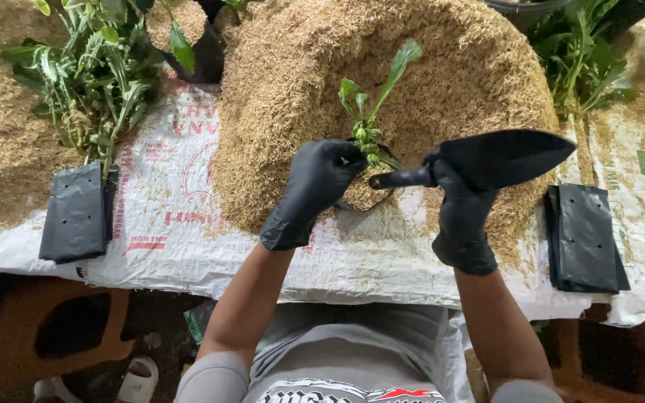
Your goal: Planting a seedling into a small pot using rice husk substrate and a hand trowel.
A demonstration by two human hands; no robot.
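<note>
Both my hands wear black gloves. My left hand [313, 188] pinches the stem of a small green seedling [371, 112] and keeps it upright in a small bag of husk [367, 195] at the foot of a big mound of rice husk [352, 67]. My right hand [460, 216] grips the handle of a black plastic scoop [498, 157], whose handle tip rests at the bag's rim, with the blade pointing right. The bag itself is mostly hidden by my hands.
A stack of flat black nursery bags [584, 235] lies at the right and another stack [76, 213] at the left, on white printed sacks [181, 224]. A bundle of loose green seedlings [91, 75] lies at the upper left, more plants [584, 60] at the upper right. Sandals [139, 377] are on the floor below.
</note>
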